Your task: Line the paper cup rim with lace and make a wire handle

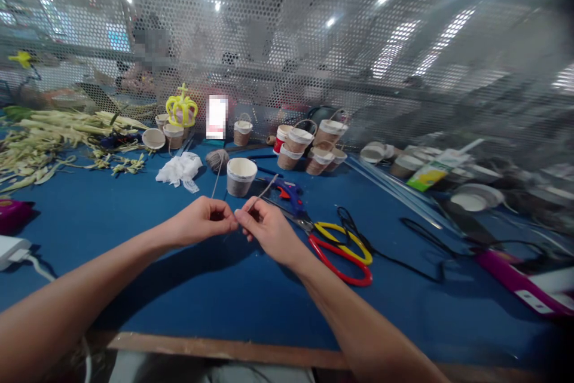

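My left hand (202, 220) and my right hand (268, 224) meet at the fingertips above the blue table, both pinching a thin grey-brown cord (268, 186). One end of the cord sticks up past my right fingers. From my left hand, the strand runs back to a ball of grey yarn (217, 159). Just behind my hands stands a small cup (241, 177) with a cord-wrapped side and a white rim. Right of my right hand lie scissors (341, 251) with one red and one yellow handle, and a blue glue gun (290, 195).
Crumpled white tissue (180, 170) lies behind my left hand. Several small handled baskets (299, 140) and a phone (217, 117) stand along the perforated metal screen (278, 42). Dried husks (40, 138) fill the left back. Clear rods (394, 192), a black cable (390, 257) and a purple power strip (515, 281) lie right.
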`<state>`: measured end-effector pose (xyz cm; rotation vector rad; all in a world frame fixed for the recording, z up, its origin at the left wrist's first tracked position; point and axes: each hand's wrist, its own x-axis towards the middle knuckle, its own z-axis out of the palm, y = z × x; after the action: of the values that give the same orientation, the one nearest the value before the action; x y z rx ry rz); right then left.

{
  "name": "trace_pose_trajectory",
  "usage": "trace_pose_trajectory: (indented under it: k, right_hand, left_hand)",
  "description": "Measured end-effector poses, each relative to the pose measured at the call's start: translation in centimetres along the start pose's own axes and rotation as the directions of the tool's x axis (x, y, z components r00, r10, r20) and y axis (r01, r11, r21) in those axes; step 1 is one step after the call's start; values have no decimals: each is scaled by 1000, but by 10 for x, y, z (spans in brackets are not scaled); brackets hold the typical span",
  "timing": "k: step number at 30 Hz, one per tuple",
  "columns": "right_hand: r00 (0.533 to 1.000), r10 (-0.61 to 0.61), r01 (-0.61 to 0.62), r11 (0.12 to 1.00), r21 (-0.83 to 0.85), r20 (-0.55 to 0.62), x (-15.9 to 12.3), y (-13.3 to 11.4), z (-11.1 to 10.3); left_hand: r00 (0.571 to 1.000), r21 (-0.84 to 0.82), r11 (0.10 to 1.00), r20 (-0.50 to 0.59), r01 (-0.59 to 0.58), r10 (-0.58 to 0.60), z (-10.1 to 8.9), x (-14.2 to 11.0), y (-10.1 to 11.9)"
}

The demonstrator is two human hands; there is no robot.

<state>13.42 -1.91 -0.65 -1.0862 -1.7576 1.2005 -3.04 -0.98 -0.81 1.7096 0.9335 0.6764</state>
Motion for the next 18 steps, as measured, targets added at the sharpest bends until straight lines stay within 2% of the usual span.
trace_pose_trajectory:
  k: [5,11,14,18]
  right_hand:
    - [999,3,-6,998,-68,-33,2,5,2]
    - [998,-8,1,992,-127,-56,2,9,3]
    - [998,2,-9,992,-128,-58,2,8,3]
    - [998,-34,34,999,3,45,1,1,0]
  left_hand:
    - [998,134,991,-51,-12,19,3,-1,-1]
    - [996,169,985,-80,-33,47,8,-2,-3]
    - [997,133,991,-65,-29,38,8,-1,-4]
    - [1000,21,1000,21,2,-2,6,0,-3]
